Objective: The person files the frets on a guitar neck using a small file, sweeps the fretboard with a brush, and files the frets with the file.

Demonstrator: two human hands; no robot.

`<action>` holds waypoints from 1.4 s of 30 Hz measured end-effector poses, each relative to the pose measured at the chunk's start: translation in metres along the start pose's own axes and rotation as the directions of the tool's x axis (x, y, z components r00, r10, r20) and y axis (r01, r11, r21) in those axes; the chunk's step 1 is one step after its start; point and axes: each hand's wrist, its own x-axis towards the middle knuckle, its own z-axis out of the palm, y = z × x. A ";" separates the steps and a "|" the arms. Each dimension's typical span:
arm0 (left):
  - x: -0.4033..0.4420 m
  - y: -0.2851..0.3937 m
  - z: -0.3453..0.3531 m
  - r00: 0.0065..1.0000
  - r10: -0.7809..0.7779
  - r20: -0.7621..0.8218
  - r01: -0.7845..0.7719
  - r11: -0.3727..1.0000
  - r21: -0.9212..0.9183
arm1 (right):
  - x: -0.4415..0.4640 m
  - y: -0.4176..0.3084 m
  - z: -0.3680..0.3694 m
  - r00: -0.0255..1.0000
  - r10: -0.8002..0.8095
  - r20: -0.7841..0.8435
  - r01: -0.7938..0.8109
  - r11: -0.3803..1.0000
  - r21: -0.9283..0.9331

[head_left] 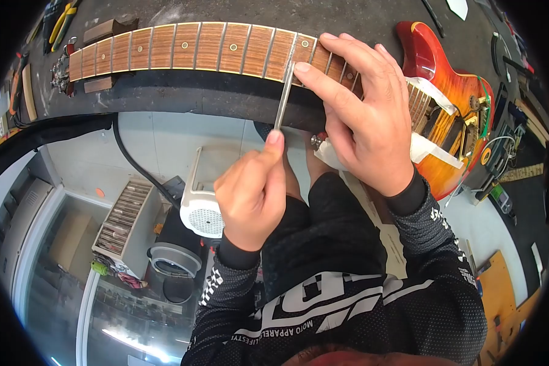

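An electric guitar lies on the bench, its wooden fretboard (pixel 201 49) reaching left and its sunburst body (pixel 427 52) at the right. My left hand (pixel 253 195) is closed around the near end of a slim metal file (pixel 282 104), thumb stretched along it. The file's far part lies along a fret (pixel 293 49). My right hand (pixel 372 110) is open over the neck, fingers stretched out. Its index fingertip rests by the file at the fretboard's near edge, while other fingertips reach the far edge. White masking tape (pixel 433 149) covers parts of the body.
A wooden block (pixel 107 30) supports the neck near the headstock. Pliers with yellow handles (pixel 62 27) lie at the upper left of the dark bench (pixel 165 94). Cables and tools sit right of the guitar. Below the bench stand a white appliance (pixel 202 210) and a rack (pixel 125 216).
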 end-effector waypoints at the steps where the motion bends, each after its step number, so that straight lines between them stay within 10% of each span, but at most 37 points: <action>1: 0.004 0.002 0.000 1.000 -0.008 0.003 0.008 1.000 0.000 | 0.000 0.001 0.001 1.000 -0.006 -0.005 0.006 1.000 -0.005; 42: -0.004 -0.019 0.007 0.990 0.122 -0.064 -0.126 0.991 -0.056 | 0.001 -0.001 0.002 0.998 -0.065 0.007 0.065 0.995 -0.080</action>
